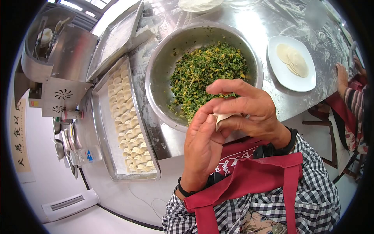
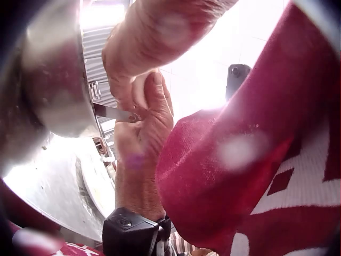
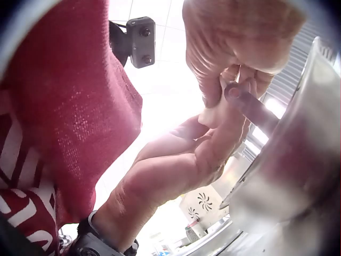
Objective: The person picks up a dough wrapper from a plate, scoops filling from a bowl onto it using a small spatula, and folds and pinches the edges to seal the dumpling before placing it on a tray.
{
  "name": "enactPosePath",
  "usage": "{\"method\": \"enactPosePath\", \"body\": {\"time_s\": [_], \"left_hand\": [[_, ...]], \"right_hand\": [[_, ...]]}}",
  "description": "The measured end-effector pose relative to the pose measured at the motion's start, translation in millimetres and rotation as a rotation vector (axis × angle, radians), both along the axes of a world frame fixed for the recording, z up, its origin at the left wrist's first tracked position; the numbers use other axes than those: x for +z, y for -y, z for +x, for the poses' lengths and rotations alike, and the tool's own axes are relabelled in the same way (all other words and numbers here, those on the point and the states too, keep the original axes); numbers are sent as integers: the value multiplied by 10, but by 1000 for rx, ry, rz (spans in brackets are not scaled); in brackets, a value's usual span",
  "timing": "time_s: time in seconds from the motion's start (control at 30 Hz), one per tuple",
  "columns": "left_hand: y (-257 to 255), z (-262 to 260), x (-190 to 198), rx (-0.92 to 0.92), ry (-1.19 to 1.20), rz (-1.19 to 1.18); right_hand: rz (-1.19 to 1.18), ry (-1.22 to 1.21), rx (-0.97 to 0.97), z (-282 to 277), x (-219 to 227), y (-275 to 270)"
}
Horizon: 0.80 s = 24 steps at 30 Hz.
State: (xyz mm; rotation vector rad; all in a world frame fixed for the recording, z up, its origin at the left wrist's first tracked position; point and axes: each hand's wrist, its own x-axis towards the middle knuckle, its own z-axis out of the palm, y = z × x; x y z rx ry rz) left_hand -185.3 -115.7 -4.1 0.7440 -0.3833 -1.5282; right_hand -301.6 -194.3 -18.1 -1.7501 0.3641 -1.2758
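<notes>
Both hands meet over the near edge of a steel bowl (image 1: pixel 154 70) of chopped green and yellow filling (image 1: pixel 210 66). A pale dough wrapper (image 1: pixel 223 118) is pinched between them; the right wrist view also shows the dough (image 3: pixel 212 114). My left hand (image 1: pixel 202 146) holds it with thumb and fingers from the left. My right hand (image 1: pixel 251 113) grips it from the right, its index finger raised and bent. A flat metal strip (image 3: pixel 256 112) sticks out from the right hand towards the bowl; its far end is hidden. How full the wrapper is cannot be seen.
Left of the bowl, a tray (image 1: pixel 105 128) holds rows of folded dumplings (image 1: pixel 130 124). Behind it lies a floured tray (image 1: pixel 117 37). A white plate (image 1: pixel 306 84) with round wrappers (image 1: pixel 294 62) stands right of the bowl. Another person's hand (image 1: pixel 341 78) rests at the table's right edge.
</notes>
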Motion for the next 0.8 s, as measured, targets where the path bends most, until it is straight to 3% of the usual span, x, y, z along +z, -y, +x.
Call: {"method": "enactPosePath", "body": {"time_s": [0.07, 0.13, 0.3, 0.37, 0.6, 0.63, 0.73, 0.8], "left_hand": [[-6, 70, -69, -69, -108, -60], [-9, 58, -57, -63, -99, -39], [-18, 52, -44, -35, -104, 30], [-1, 40, -10, -50, -147, 2], [42, 67, -132, -81, -241, -53], [48, 65, -138, -113, -244, -74], [69, 21, -91, -64, -464, -24], [78, 18, -131, -102, -465, -23]], "right_hand": [[-18, 11, -65, 0, 12, -28], [113, -7, 28, -61, 17, -24], [-150, -82, -20, -71, 38, 40], [-60, -14, 25, -74, 34, 25], [-241, 49, 11, -70, -64, 74], [-181, 59, 19, -71, -33, 40], [-136, 100, 30, -43, -57, 46], [-145, 117, 54, -49, -69, 56]]}}
